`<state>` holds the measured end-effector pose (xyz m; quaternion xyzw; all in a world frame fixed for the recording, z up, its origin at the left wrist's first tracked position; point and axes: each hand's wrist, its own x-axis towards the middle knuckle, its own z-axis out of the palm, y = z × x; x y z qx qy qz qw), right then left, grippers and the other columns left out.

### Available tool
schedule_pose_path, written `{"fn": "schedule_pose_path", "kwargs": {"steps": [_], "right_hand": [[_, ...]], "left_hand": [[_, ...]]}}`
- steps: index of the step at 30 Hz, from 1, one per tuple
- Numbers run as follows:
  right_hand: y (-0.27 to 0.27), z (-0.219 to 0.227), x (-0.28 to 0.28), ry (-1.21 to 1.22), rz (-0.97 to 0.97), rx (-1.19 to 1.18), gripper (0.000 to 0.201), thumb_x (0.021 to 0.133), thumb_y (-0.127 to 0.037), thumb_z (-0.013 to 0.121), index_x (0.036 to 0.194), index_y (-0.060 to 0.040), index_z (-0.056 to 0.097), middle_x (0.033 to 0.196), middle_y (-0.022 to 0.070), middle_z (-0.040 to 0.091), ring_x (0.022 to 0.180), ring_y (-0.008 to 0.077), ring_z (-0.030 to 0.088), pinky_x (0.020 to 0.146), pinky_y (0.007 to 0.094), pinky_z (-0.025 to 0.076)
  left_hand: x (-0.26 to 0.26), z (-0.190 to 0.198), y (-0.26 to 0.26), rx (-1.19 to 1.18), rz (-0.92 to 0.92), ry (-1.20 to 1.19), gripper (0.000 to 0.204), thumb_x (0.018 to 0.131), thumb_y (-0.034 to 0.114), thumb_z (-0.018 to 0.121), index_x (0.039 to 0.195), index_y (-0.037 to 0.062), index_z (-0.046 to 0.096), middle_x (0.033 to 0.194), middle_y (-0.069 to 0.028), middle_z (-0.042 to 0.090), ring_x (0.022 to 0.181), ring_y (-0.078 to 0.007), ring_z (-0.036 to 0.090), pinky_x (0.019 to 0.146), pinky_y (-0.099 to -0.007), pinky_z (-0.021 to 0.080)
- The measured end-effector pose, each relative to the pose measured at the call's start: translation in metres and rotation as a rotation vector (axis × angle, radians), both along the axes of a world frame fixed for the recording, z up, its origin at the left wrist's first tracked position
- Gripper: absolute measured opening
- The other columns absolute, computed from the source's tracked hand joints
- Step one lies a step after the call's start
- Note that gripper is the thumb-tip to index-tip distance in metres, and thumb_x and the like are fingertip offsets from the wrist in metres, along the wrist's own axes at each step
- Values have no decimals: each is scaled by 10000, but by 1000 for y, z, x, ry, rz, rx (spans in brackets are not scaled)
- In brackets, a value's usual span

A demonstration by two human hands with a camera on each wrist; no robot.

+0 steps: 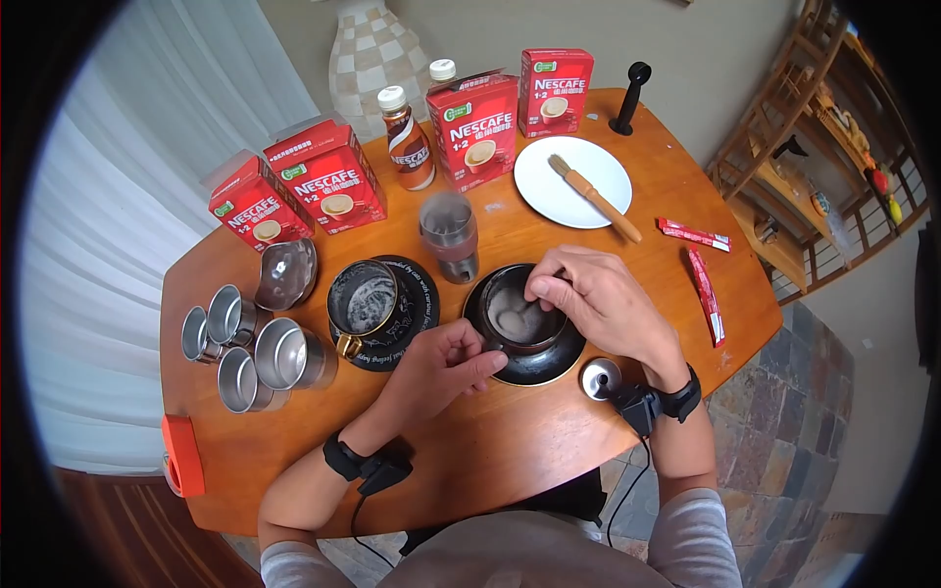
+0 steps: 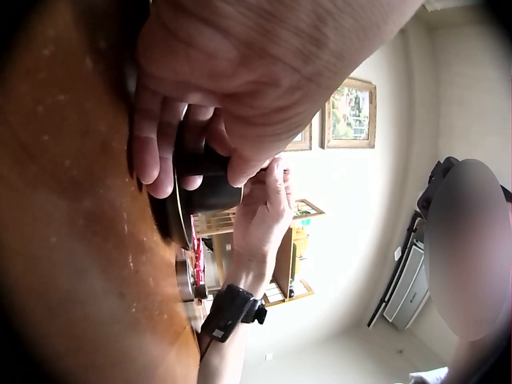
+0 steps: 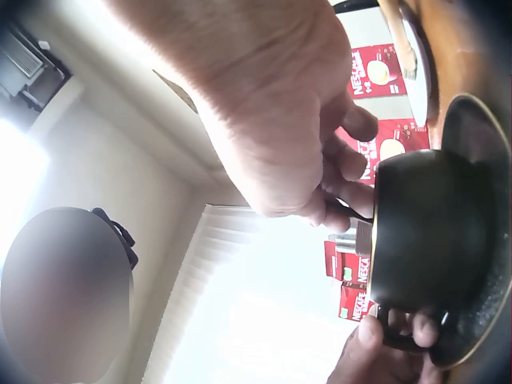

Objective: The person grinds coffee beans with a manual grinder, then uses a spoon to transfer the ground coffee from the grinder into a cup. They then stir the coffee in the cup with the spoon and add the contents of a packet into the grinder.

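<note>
A black cup (image 1: pixel 524 338) stands on a black gold-rimmed saucer (image 1: pixel 539 370) at the table's middle. My left hand (image 1: pixel 446 367) grips its handle (image 3: pixel 392 332) between thumb and fingers, from the left side. Over the rim, my right hand (image 1: pixel 603 299) pinches the thin dark handle of a spoon (image 3: pixel 348 210), whose lower end reaches down into the cup. Inside, the cup looks greyish, with a rounded shape (image 1: pixel 514 322) near the middle. Just left sits a second dark cup (image 1: pixel 365 296) with a gold handle, on a lettered black saucer (image 1: pixel 421 294).
Behind the cups stand a tumbler (image 1: pixel 451 235), red Nescafe boxes (image 1: pixel 477 132) and a coffee bottle (image 1: pixel 407 142). A brush (image 1: pixel 593 196) lies across a white plate (image 1: pixel 549 206). Metal cups (image 1: pixel 284 355) crowd the left; red sachets (image 1: pixel 706 294) lie right. A small metal disc (image 1: pixel 600 379) sits nearby.
</note>
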<state>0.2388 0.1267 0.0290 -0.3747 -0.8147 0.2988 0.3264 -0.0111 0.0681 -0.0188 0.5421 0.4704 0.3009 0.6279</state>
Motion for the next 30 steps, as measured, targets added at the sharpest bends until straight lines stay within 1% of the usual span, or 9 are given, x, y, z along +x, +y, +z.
{"fn": "schedule_pose_path", "kwargs": {"steps": [1,4,7,10,16,19,22,25,30], "right_hand": [[0,0,1,-2,19,-21,213,1038,-210,629,995,-9,685,885,171,697,885,380,688,795,455,534],[0,-3,-4,-5,-58,106,219,1039,-217,625,989,-12,687,894,172,699,888,384,686,796,457,532],[0,0,2,-3,22,-27,220,1037,-217,625,986,-13,689,895,175,699,888,386,684,792,459,532],[-1,-2,-6,-1,-55,120,210,1032,-209,628,985,-14,691,892,177,699,887,385,685,788,462,531],[0,0,-1,7,31,3,211,1033,-211,628,983,-16,692,892,176,699,885,382,685,785,463,531],[1,-4,-6,13,-50,137,214,1031,-214,630,974,-18,694,882,176,694,874,382,683,778,462,529],[0,0,1,12,47,-26,228,1033,-228,634,973,-17,695,870,176,687,865,385,678,774,462,527],[0,-6,-7,39,-21,138,241,1036,-239,633,975,-14,693,858,176,678,858,390,671,770,465,523],[0,0,-2,-5,12,116,247,1041,-243,625,974,-14,689,850,177,675,855,396,666,765,472,520]], "left_hand": [[0,0,0,-1,0,-3,196,992,113,756,916,51,586,848,-32,706,734,-89,691,632,-226,535],[0,0,0,0,4,-6,198,990,111,758,916,53,584,844,-27,699,737,-90,693,632,-226,535],[0,0,0,1,0,-2,198,989,107,760,915,55,583,845,-27,699,740,-91,696,631,-226,536],[0,-1,0,-3,2,1,200,988,106,760,915,57,580,842,-24,697,738,-92,696,631,-226,537],[1,2,0,1,0,8,205,986,106,762,911,55,578,834,-25,695,729,-90,690,630,-227,536],[1,1,0,-1,7,-2,205,986,104,762,911,55,578,827,-24,694,728,-88,688,630,-226,536],[1,2,0,1,2,14,205,986,105,762,913,55,578,825,-23,694,732,-86,689,631,-226,537],[1,1,-1,5,4,10,201,987,108,762,917,52,582,830,-24,696,736,-86,692,632,-226,538],[0,1,0,3,6,19,197,988,109,761,920,50,586,830,-24,697,740,-87,693,633,-227,539]]}}
